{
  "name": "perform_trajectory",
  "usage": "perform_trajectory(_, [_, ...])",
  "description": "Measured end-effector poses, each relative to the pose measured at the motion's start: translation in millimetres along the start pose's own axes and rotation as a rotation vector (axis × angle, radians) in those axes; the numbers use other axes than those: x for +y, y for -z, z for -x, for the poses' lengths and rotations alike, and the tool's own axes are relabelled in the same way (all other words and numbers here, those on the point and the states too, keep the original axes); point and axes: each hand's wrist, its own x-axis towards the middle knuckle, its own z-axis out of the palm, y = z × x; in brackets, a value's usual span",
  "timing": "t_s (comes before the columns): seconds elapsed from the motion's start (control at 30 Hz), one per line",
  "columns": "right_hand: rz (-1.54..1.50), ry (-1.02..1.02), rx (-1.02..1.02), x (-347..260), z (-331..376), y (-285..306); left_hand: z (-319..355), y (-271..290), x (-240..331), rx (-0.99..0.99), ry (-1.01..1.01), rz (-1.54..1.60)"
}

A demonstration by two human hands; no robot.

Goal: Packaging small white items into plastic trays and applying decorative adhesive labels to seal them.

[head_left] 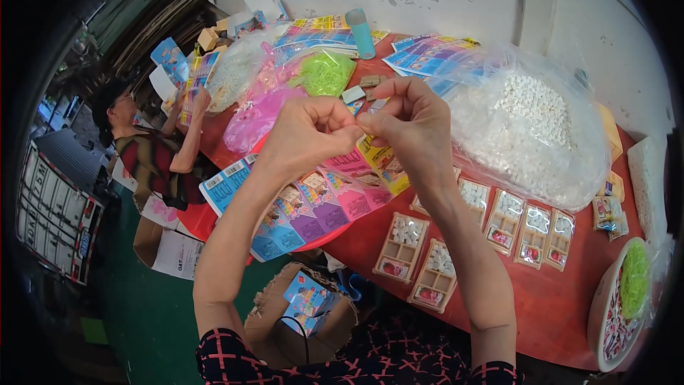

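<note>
My left hand (317, 128) and my right hand (410, 117) meet above the red table, thumbs and fingertips pinched close together. Whatever lies between the fingertips is too small and covered to make out. Right under them are colourful printed card sheets (335, 203) in blue, purple, pink and yellow, their upper edge partly hidden by my hands. The sheets rest over a red rounded thing (320, 240) at the table's edge. To the right of my right forearm, small divided trays (402, 237) hold white cubes and little red packets.
A big clear bag of white pieces (531, 121) fills the right. Pink bags (260, 117), a green bag (324, 73) and a teal bottle (360, 34) stand farther back. A bowl (600, 328) is at the right edge, a cardboard box (267, 321) below. Another person (153, 150) holds sheets at left.
</note>
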Motion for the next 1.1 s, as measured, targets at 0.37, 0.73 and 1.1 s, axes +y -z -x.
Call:
perform_trajectory(0.37, [0.534,0.699,-0.227,7.9,-4.1,10.2,-1.9,18.6,-6.9,-0.041,-0.022,0.025])
perform_trajectory(0.73, [0.714,1.049,-0.051,12.7,-8.1,5.3,1.4,14.6,3.8,0.046,-0.208,-0.228])
perform_trajectory(1.1, [0.779,1.066,0.004,-18.5,16.4,51.8,-0.7,82.2,-38.7,0.722,-0.257,-1.160])
